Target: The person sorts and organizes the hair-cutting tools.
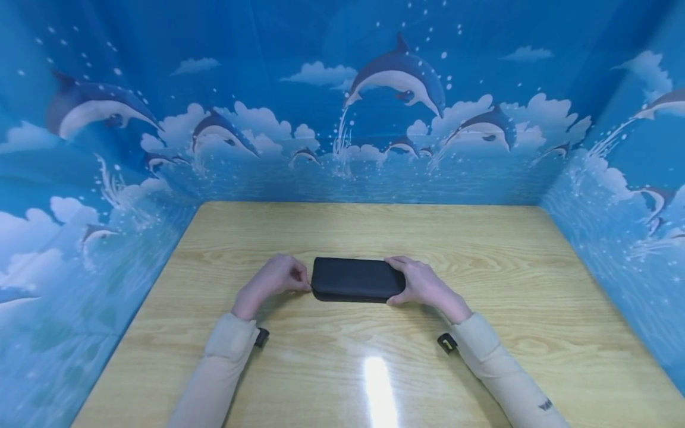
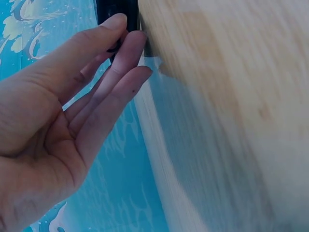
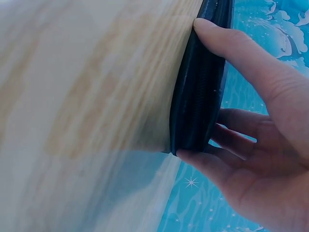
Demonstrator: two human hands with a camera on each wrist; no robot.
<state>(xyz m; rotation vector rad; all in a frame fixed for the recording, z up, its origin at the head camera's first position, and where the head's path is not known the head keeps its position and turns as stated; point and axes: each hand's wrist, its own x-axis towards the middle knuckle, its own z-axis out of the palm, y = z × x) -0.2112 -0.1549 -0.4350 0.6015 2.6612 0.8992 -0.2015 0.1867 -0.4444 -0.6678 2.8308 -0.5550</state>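
A long black zippered case (image 1: 357,278) lies flat on the wooden table in front of me. My right hand (image 1: 423,283) grips its right end, thumb on the near edge and fingers at the far edge. Along that end, the right wrist view shows the zipper (image 3: 199,92) running between the two halves. At the left end, thumb and forefinger of my left hand (image 1: 278,276) pinch close to the near corner. In the left wrist view, the dark zipper pull (image 2: 115,47) shows beneath those fingertips, mostly hidden by them. The other left fingers extend loosely beside it.
The light wood-grain table (image 1: 374,232) is bounded at the back and sides by a blue dolphin-print curtain (image 1: 299,169). A small black device (image 1: 447,343) is at the right wrist, and another black device (image 1: 261,337) at the left. A bright reflection lies on the near tabletop.
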